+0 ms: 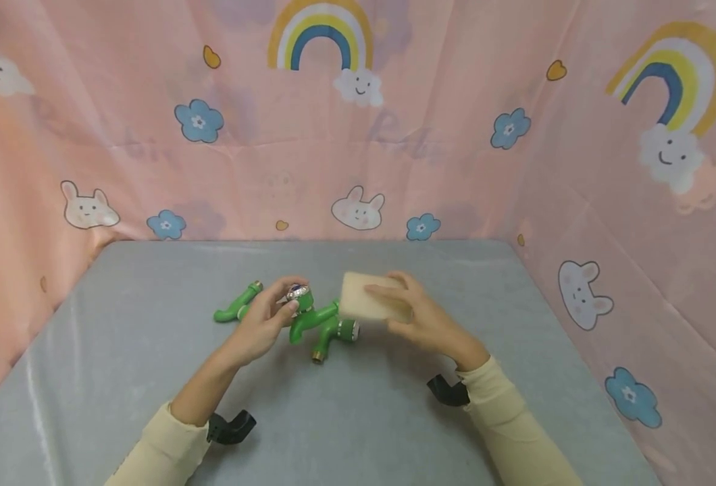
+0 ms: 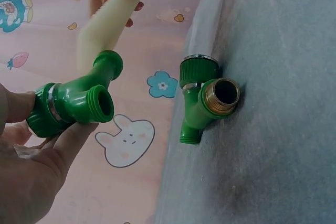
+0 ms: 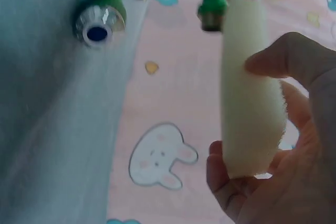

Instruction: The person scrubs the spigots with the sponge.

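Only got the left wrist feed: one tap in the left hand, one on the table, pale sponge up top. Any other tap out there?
Observer: Yes, head view shows a third tap on the table, partly hidden by the left hand.
Operator: Held tap: fingers block my look at the knob. What's on its end?
Observer: A silver cap with a dark middle, seen from the head.
Operator: And the nearby tap? Can't see its knob end either.
Observer: Right wrist view shows a dark blue centre there, ringed in silver.
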Demonstrator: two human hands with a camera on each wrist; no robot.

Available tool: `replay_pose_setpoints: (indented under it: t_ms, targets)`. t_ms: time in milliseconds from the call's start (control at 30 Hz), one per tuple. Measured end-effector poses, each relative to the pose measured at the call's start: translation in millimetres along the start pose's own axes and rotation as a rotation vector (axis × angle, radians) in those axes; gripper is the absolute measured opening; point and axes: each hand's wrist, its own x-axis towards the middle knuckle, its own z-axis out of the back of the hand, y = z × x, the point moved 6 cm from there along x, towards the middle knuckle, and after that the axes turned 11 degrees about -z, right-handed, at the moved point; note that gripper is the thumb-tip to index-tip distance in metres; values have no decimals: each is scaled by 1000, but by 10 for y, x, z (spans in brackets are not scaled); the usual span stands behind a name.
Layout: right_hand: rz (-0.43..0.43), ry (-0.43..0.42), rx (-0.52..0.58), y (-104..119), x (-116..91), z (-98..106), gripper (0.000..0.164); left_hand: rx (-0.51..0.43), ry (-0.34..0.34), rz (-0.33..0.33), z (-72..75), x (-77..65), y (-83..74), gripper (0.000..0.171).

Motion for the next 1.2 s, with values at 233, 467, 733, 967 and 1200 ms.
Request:
replay_pose_setpoints:
  t_ms: [233,467,733,967,1200]
  targets:
    - [29,-74,-16,9,-34,109,64,-58,-34,68,7,-7,31,36]
    - [134,-47,-15,209,-57,-90,64,-118,-39,113,20,-33,62,38]
    - [30,-99,-38,-2,-18,99,69,-276,-103,169,92,-35,165,35]
    - [159,-127,-15,229,-42,-29,71,-372,-85,195,49,-22,174,43]
    - [175,-142,-43,249,-36,-112,70,-473,-115,263,24,-22,200,40]
